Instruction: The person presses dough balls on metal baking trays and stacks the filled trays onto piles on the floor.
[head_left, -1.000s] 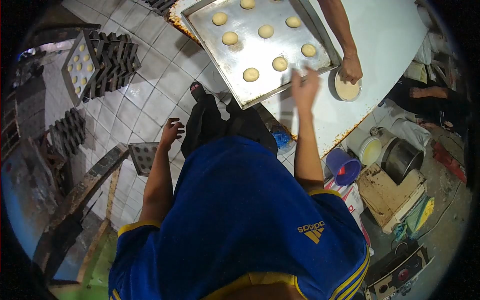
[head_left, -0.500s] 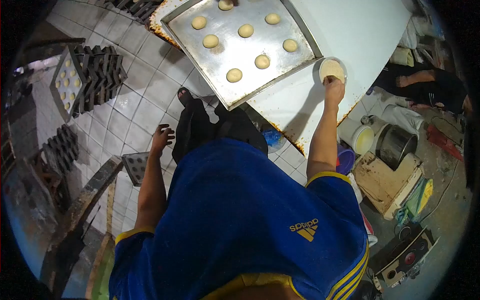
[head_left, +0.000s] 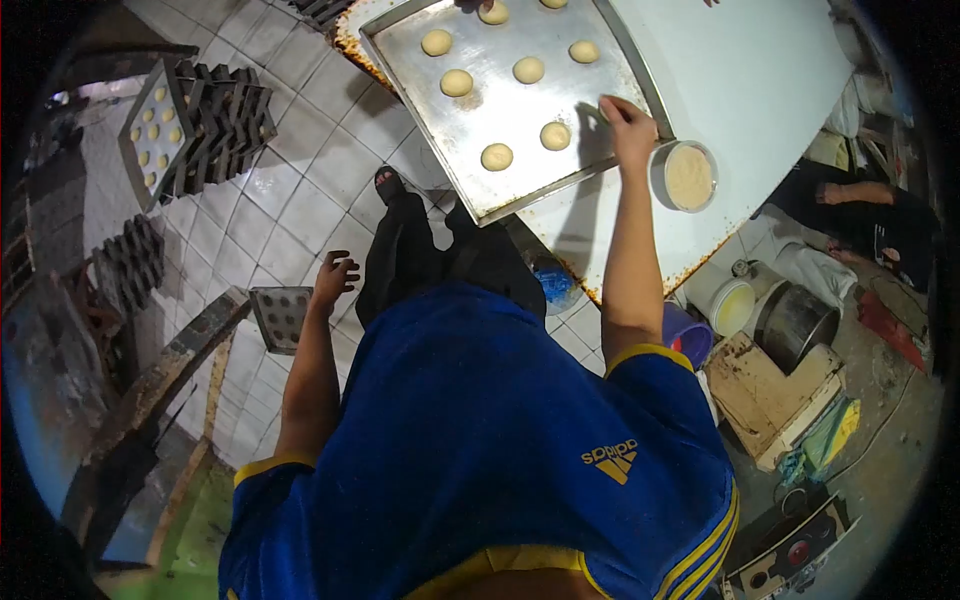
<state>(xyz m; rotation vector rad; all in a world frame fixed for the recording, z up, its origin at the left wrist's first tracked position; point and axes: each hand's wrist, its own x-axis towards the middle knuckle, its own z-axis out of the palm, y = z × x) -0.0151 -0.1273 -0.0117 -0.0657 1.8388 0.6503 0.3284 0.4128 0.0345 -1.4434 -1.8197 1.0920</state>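
So closest up there's a blue shirt point(head_left: 480, 420) with yellow trim. The left hand point(head_left: 335, 281) just hangs by the dark pants point(head_left: 402, 250), nothing in it, fingers loosely bent with gaps between them. The right hand point(head_left: 630, 132) is out over the near right corner of a big metal tray point(head_left: 478, 190), fingers bunched and pointing down. They cover the spot below, so I honestly can't tell if they're pinching anything.

The tray sits tilted to our view on a white table point(head_left: 745, 75) with rusty edges, holding round dough balls point(head_left: 528, 69) spaced well apart. Right beside it, near the right wrist, is a round tub point(head_left: 690, 178) of pale crumbly stuff. Somebody else's fingertips point(head_left: 474, 4) poke in at the top edge, over the tray's far part.

Past the table: a purple bucket point(head_left: 688, 336), a white bucket point(head_left: 732, 306) and a metal pot point(head_left: 800, 330). Off to the left, stacked trays point(head_left: 228, 128) on floor tiles point(head_left: 283, 185).
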